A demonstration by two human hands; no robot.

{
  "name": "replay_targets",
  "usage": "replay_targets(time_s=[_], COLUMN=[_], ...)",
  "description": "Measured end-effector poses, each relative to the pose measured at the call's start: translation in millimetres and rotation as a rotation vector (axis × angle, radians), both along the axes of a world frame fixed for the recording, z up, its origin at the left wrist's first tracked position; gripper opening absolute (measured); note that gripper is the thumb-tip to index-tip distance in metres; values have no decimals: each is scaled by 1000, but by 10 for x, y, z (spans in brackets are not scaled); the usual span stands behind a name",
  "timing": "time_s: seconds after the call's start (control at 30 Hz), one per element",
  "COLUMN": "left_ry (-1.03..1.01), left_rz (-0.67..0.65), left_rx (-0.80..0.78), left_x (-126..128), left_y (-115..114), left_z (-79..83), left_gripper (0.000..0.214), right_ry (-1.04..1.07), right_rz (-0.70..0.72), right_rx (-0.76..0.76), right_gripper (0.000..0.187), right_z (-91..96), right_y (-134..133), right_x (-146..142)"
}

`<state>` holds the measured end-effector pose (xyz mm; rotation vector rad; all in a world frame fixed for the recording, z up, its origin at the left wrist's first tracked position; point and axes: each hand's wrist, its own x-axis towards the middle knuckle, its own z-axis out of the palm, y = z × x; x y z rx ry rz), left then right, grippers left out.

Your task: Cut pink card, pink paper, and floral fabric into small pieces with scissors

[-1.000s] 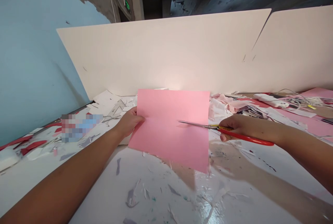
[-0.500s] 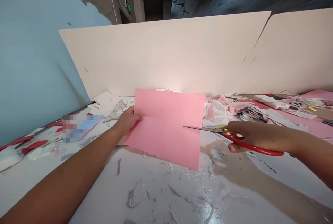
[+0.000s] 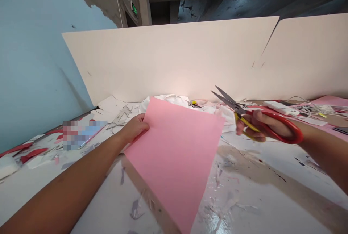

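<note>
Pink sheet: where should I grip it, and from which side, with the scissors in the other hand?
Probably by the left edge of the pink paper sheet, coming from the left with the thumb on top, where the left hand pinches it. The sheet is thin and flat and lies tilted, so this edge seems the steadiest hold, well clear of the right hand and its red-handled scissors.

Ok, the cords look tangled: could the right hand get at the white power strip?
Probably yes: the right hand, gripping the red-handled scissors, is close to the white power strip with nothing visible in the way. The scissors may need setting down first.
</note>
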<state>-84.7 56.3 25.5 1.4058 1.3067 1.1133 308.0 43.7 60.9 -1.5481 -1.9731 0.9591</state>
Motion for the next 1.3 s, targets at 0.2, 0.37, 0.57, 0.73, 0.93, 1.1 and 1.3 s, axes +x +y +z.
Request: replay_targets(time_s=[0.2, 0.37, 0.57, 0.73, 0.93, 1.1, 1.3], left_ry=[102, 228, 216, 146, 49, -105, -225], left_rz=[-192, -204, 122, 616, -81, -411, -224], left_rx=[-114, -141, 198, 318, -55, -340, -388], left_x=[96, 94, 10, -56, 315, 660, 756], left_y=[-130, -189, -41, 116, -108, -352, -366], left_z=[73, 107, 78, 30, -51, -171, -279], left_gripper=[37, 32, 27, 32, 25, 38, 23], right_ry=[436, 424, 561, 807, 954, 961, 906], right_rz=[332, 343, 100, -224, -460, -405, -256], right_rx=[-391, -426, -266, -1, 47, -79, -130], right_gripper=[41, 23, 22, 22, 22, 21, 21], right_z=[-33, -105, -269, -362, -481, -559, -576], right_y=[152, 60, 177, 366, 222, -16, -122], right_x=[-604, -1048, -1032, -905, -1054, -1301, -1449])
